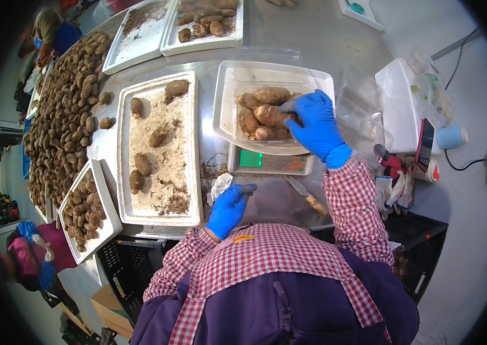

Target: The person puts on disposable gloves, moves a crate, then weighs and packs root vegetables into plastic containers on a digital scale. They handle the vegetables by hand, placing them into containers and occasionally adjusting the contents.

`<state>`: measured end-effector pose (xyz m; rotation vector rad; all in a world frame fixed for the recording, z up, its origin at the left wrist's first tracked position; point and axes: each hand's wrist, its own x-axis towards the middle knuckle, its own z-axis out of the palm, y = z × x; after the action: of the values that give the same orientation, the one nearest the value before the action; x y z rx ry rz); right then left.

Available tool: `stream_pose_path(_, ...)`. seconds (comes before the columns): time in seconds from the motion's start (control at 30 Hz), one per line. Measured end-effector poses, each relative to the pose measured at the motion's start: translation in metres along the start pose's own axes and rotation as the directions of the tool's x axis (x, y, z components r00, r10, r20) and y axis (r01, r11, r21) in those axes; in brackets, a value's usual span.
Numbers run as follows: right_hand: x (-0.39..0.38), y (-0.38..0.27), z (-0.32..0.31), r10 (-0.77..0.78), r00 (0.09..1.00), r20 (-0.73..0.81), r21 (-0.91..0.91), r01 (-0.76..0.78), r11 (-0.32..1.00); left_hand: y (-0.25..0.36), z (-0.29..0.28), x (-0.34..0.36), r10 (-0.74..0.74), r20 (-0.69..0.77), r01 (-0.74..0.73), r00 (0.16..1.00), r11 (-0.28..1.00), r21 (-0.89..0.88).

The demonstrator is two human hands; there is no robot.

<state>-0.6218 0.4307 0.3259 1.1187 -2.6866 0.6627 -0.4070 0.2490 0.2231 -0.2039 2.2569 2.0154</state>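
My right hand [317, 127], in a blue glove with darkened fingertips, reaches into a clear plastic box [242, 91] and has its fingers closed on a brown taro [272, 115]. Several other taros lie around it in the box. The box rests in a white tray [226, 77] on top of a digital scale [273, 162] with a lit green display. Low in front of the scale, my left hand [229, 208] is gloved in blue too. Its fingers are curled together, with nothing visible in them, beside a crumpled white paper [221, 185].
Left of the scale, a white foam tray [193, 144] holds several loose taros and soil. A big taro heap [62, 121] covers the far left. A wooden-handled knife [308, 196] lies near my right forearm. A blue roll [450, 137] and phone [425, 145] are at the right.
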Motion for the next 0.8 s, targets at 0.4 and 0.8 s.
stream_pose_path(0.4, 0.053, -0.003, 0.008, -0.137, 0.98, 0.145, -0.094, 0.152, 0.984, 0.002, 0.0, 0.004, 0.082, 0.001, -0.081, 0.997, 0.996, 0.043)
stream_pose_path(0.8, 0.043, 0.012, -0.016, 0.481, 0.876, -0.027, 0.81, -0.263, 0.524, 0.0, -0.002, 0.005, 0.033, -0.046, -0.031, 0.998, 0.999, 0.045)
